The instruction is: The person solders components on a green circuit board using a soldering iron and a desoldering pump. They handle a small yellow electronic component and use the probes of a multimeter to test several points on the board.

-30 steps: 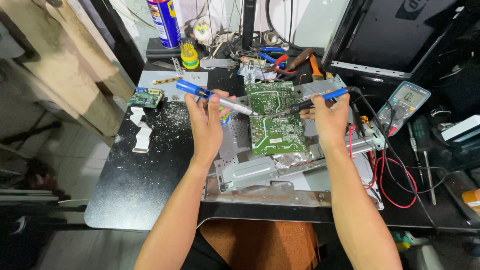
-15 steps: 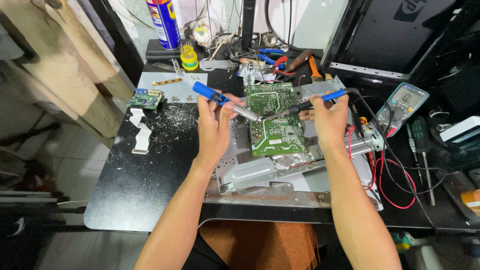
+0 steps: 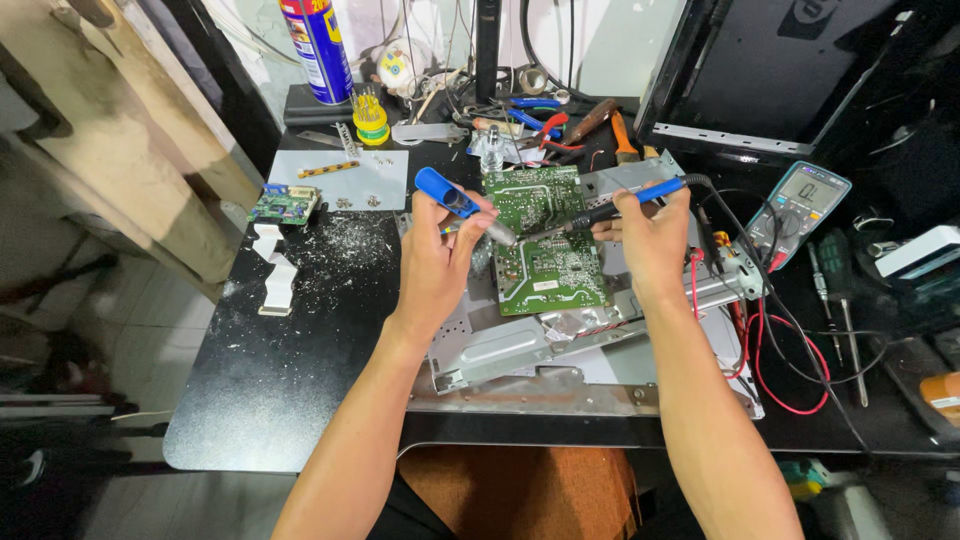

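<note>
Black and speckled with pale debris, the tabletop (image 3: 270,370) carries a silver metal chassis (image 3: 520,350) with a green circuit board (image 3: 545,245) lying flat on it, and every place below is told from that board. Over the board's left edge the left hand (image 3: 435,260) has its grip clenched around a blue-and-silver desoldering pump (image 3: 462,205), whose blue end sticks up and away to the left while its silver nose slants down toward the board's upper middle. At the board's right edge the right hand (image 3: 645,235) has its grip closed on a blue-handled soldering iron (image 3: 625,205); the dark tip reaches left across the board and ends just beside the pump's nose, though whether either one touches the board cannot be told. A black cord runs from the iron's handle off to the right of the board. Further right of the board lies a teal multimeter (image 3: 800,205) with red leads (image 3: 780,370) curling below it. Well to the left of the board sit a smaller green board (image 3: 285,205) and a white ribbon cable (image 3: 275,270). Beyond the board's far edge are pliers with red and blue handles (image 3: 535,120), and far to its upper left a blue spray can (image 3: 318,45) stands upright.
</note>
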